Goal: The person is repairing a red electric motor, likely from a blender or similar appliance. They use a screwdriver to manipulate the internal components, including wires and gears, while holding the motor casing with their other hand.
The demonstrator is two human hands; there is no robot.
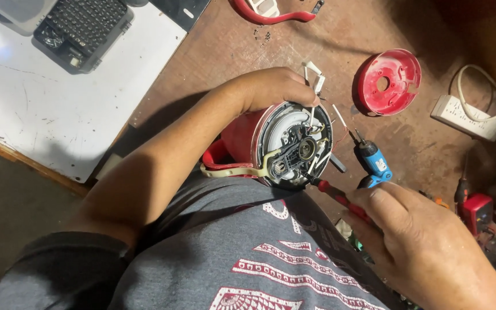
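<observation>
Right hand [414,241] probes red kettle [271,143] base wiring with screwdriver [340,198].

Your kettle [271,143] lies mid-worktop [231,51]; base cover [388,81] to its right, power strip [466,117] at right edge.

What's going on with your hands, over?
Left hand steadies red kettle, base open. Right hand holds red screwdriver at it. Loose wires overhang.

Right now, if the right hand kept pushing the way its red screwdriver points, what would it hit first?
The right hand aims its red screwdriver up-left at the kettle's open underside. It would probably meet the black part in the middle first; the tip already looks at the rim, though depth is hard to judge.
</observation>
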